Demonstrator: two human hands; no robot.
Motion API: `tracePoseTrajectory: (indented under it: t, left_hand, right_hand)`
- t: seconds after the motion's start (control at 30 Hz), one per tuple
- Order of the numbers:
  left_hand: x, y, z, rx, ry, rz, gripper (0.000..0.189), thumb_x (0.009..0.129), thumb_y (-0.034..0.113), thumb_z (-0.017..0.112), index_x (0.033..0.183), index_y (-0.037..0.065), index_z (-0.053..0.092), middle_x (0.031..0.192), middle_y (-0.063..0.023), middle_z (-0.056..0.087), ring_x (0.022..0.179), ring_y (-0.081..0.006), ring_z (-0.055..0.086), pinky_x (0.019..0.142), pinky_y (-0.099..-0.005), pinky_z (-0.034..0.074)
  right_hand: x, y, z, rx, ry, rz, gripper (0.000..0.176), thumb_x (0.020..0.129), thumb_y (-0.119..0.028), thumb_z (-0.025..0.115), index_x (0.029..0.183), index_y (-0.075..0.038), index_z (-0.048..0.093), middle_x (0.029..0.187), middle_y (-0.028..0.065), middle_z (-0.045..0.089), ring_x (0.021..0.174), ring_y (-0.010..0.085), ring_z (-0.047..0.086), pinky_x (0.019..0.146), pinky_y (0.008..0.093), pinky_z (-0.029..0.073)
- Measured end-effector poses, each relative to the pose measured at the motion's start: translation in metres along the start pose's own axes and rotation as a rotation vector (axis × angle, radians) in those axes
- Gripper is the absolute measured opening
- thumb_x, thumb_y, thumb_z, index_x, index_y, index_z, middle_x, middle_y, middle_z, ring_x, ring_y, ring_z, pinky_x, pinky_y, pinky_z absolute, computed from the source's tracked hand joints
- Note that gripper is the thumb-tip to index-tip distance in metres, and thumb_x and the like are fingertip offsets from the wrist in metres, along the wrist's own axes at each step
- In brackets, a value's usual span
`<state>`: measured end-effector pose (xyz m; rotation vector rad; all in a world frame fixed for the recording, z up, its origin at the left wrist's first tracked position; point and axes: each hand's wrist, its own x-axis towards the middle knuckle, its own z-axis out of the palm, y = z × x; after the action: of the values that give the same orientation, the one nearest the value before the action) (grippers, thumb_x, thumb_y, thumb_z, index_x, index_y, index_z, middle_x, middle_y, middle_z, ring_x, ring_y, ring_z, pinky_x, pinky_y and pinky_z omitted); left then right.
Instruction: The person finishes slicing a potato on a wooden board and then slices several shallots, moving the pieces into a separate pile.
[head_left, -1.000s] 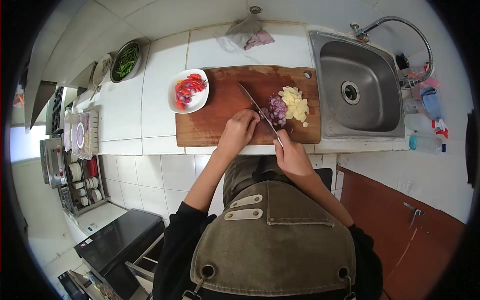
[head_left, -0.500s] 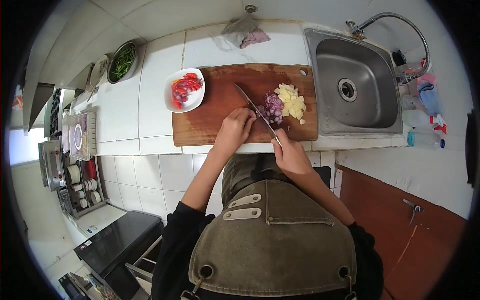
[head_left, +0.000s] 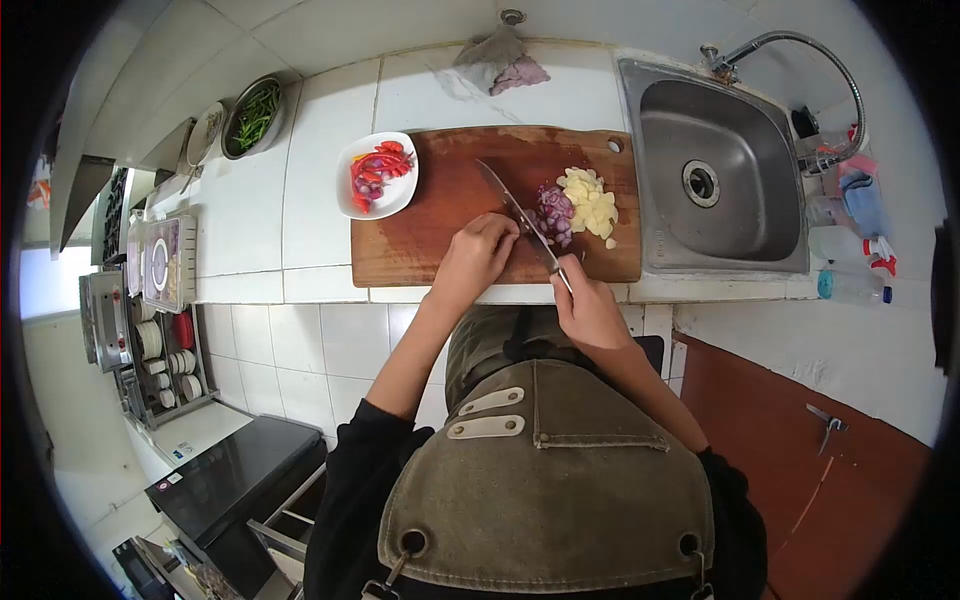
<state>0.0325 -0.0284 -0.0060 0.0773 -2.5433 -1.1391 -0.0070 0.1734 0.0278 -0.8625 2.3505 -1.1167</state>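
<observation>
My right hand [head_left: 587, 305] is closed round the handle of a knife [head_left: 517, 210], its blade slanting up and left over the wooden cutting board [head_left: 440, 240]. Just left of the blade, my left hand [head_left: 482, 250] has its fingers bent and pressed together on the board; what they hold is too hidden to name. Sliced shallots [head_left: 555, 214] lie to the right of the blade, beside a pile of sliced garlic [head_left: 588, 203]. At the board's upper left corner, a white bowl [head_left: 403, 190] holds red chilies [head_left: 385, 160] and some shallots.
A metal sink [head_left: 720, 215] with a hose faucet [head_left: 810, 40] is on the right, with bottles [head_left: 850, 288] beyond it. Cloths [head_left: 515, 75] lie by the wall. A bowl of green chilies [head_left: 257, 115] and a plastic container [head_left: 168, 265] are on the left.
The counter view has shifted slightly to the right. The knife's blade is a little steeper, and both hands remain in nearly the same places on the board.
</observation>
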Motion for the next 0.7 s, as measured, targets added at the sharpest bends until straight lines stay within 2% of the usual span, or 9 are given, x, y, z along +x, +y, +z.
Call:
tracePoseTrajectory:
  t: [0.27, 0.7]
  left_hand:
    - [0.000, -0.003, 0.000, 0.001, -0.021, 0.023, 0.009, 0.083, 0.001, 0.065, 0.091, -0.002, 0.062, 0.090, -0.0167, 0.065, 0.088, -0.0371, 0.064, 0.078, -0.0437, 0.053]
    - [0.000, -0.001, -0.001, -0.026, 0.008, 0.022, 0.008, 0.083, 0.000, 0.066, 0.090, -0.003, 0.062, 0.089, -0.0166, 0.066, 0.086, -0.0373, 0.065, 0.076, -0.0430, 0.053]
  right_hand:
    - [0.013, 0.003, 0.011, -0.074, -0.015, 0.049, 0.017, 0.099, -0.014, 0.050, 0.112, -0.004, 0.045, 0.066, 0.0271, 0.060, 0.068, 0.0496, 0.061, 0.060, 0.0588, 0.045]
    - [0.001, 0.009, 0.006, 0.014, 0.006, -0.024, 0.015, 0.098, -0.013, 0.051, 0.110, -0.006, 0.044, 0.064, 0.0261, 0.059, 0.066, 0.0491, 0.060, 0.058, 0.0578, 0.044]
